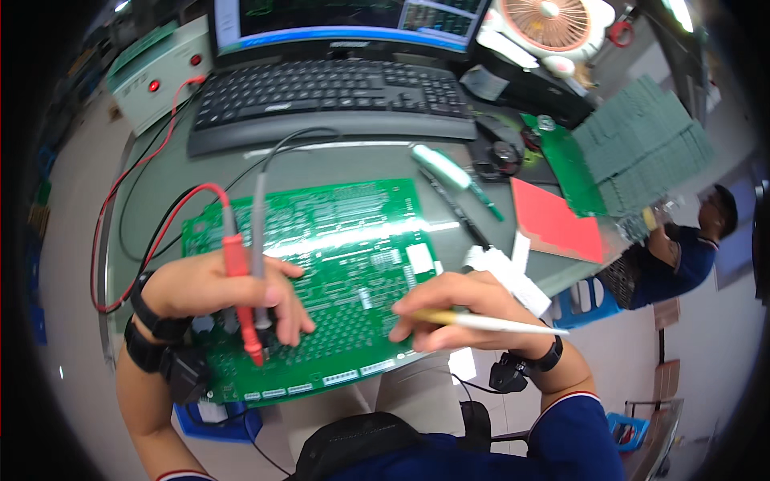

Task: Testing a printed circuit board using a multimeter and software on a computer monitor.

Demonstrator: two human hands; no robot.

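Observation:
A large green circuit board (pixel 341 280) lies in front of me, its near edge at the table's front edge. My left hand (pixel 204 287) is over the board's left part, closed round a red test probe (pixel 236 255) and a grey-black test probe (pixel 258 212). Both point down at the board's lower left; whether the tips touch it I cannot tell. My right hand (pixel 465 297) rests at the board's right edge. In its closed fingers is a slim pen-shaped tool (pixel 489 322), tan near the fingertips and white toward its tapered end.
A keyboard (pixel 329 100) and monitor (pixel 345 28) stand behind the board, with a grey-green box (pixel 156 80) at left. Probe leads loop across the left side. Pens (pixel 445 167), a red sheet (pixel 553 220), a mouse (pixel 497 148) and a fan (pixel 549 24) are right. Another person (pixel 674 248) sits far right.

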